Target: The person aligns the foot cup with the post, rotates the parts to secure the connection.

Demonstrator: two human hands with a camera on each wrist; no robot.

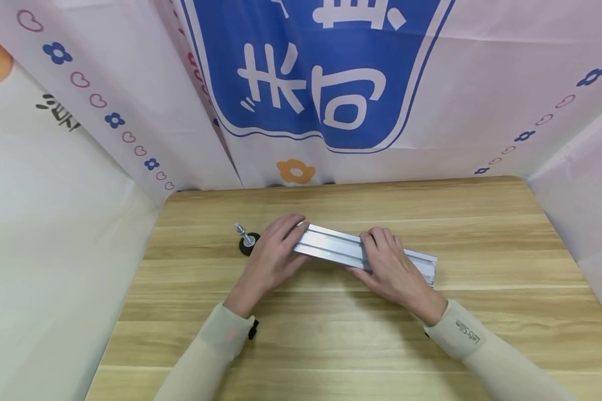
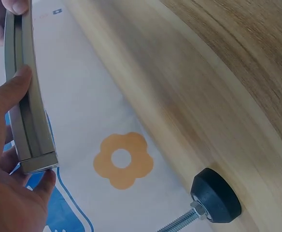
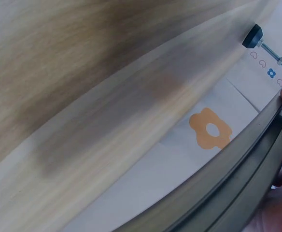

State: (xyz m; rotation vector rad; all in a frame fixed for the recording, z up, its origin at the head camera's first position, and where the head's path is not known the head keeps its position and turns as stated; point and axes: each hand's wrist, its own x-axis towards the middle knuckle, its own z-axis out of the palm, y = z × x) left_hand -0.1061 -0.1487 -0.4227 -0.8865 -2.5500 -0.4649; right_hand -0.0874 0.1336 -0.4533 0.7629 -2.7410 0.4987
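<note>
A silvery slotted aluminium profile (image 1: 331, 245) is held by both hands over the table, slanting down to the right in the head view. My left hand (image 1: 275, 252) grips its left end, fingers over the far edge; in the left wrist view the thumb (image 2: 16, 89) lies along the slotted face. Further right, my right hand (image 1: 390, 268) grips the bar short of its other end, fingers over the top. Just left of the left hand, a levelling foot (image 1: 249, 240) with a black round base and threaded stud stands on the table, partly hidden by that hand.
The wood-grain table (image 1: 331, 340) extends around the hands. Behind it hangs a white printed cloth (image 1: 481, 94) with a blue panel and an orange flower. Pale cloth walls (image 1: 55, 234) flank the table on the left and right.
</note>
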